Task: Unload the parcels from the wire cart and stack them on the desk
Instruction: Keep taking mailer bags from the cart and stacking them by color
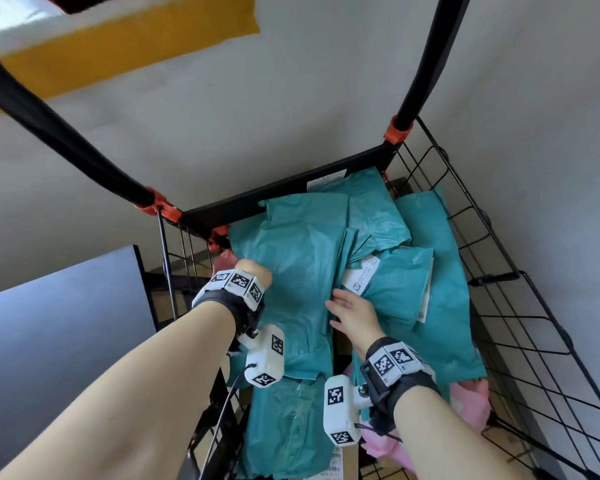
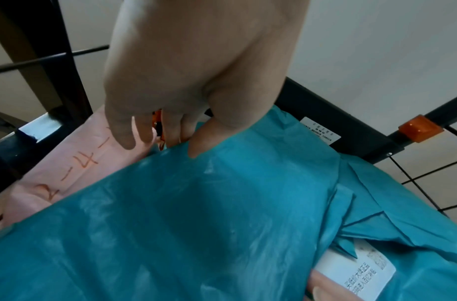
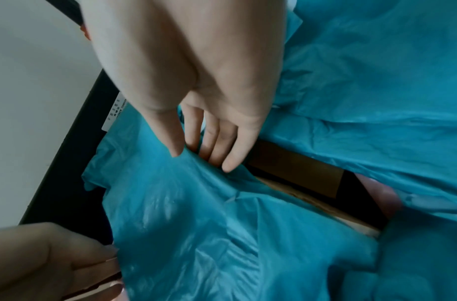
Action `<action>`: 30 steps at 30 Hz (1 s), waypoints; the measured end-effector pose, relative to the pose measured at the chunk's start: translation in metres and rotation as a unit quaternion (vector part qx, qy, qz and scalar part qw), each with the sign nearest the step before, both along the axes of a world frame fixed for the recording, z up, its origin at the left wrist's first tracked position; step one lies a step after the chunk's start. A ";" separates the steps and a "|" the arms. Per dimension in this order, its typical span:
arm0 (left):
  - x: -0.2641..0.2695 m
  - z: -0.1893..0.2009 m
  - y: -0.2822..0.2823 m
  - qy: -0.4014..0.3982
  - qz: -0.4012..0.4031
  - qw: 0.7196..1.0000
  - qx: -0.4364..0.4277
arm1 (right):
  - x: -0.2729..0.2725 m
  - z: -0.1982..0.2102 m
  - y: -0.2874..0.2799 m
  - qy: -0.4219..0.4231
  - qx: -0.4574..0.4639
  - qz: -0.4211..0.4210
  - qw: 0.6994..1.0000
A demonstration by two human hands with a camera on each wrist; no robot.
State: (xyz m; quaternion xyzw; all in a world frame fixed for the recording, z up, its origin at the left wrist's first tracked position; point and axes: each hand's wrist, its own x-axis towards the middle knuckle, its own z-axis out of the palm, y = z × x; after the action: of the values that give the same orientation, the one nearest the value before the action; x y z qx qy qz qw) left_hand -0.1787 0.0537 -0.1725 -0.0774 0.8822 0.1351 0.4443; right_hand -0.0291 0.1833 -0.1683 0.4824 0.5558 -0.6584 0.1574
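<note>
**Mia:** Where are the parcels?

**Sam:** In the wire cart [image 1: 492,282], piled up. The big teal parcel [image 1: 298,271] lies on top, by the cart's back bar [image 1: 284,192].

**Mia:** What are the hands doing?

**Sam:** The left hand [image 1: 255,273] pinches the left edge of that teal parcel, thumb on top and fingers going under. The right hand [image 1: 352,311] is at its right edge. Its fingers are straight and slipping under the edge, not squeezing yet.

**Mia:** What could go wrong?

**Sam:** I think the bag looks thin and slippery. If only the left hand lifts, it could sag and slide out. It also lies partly over the smaller teal parcel [image 1: 395,289] with the white label [image 1: 361,275], so a fast pull might drag that one along. The pink parcel [image 2: 67,169] sits just beside the cart's left wall, under the teal edge, and might catch too. The bag could also snag on the cart's wire.

**Mia:** What is under the pile?

**Sam:** A brown cardboard box [image 3: 299,173] shows in the gap, low in the cart.

**Mia:** And the room?

**Sam:** The floor [image 1: 257,98] around the cart is pale grey. A dark flat top [image 1: 59,317], maybe the desk, stands left of the cart. A yellow strip [image 1: 129,43] lies well beyond the back bar.
</note>
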 end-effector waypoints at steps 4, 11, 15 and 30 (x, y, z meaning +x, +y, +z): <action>0.001 0.021 0.005 0.012 0.000 1.000 0.002 | 0.002 0.005 0.001 -0.002 0.006 -0.014 1.000; 0.013 0.068 0.006 -0.006 0.005 0.995 0.098 | 0.018 0.041 0.008 0.015 0.036 -0.035 0.999; 0.018 0.098 0.004 -0.024 0.026 0.985 0.168 | 0.035 0.076 0.011 0.015 0.047 -0.053 0.997; 0.082 0.242 -0.050 -0.069 0.050 0.933 0.351 | 0.103 0.223 -0.005 0.152 0.080 -0.126 0.977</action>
State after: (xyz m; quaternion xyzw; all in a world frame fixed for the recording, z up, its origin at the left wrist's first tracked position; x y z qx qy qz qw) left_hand -0.0970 0.0039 0.0697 0.0302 0.7409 0.4521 0.4958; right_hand 0.0737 0.1778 0.0543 0.4541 0.5585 -0.6922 -0.0519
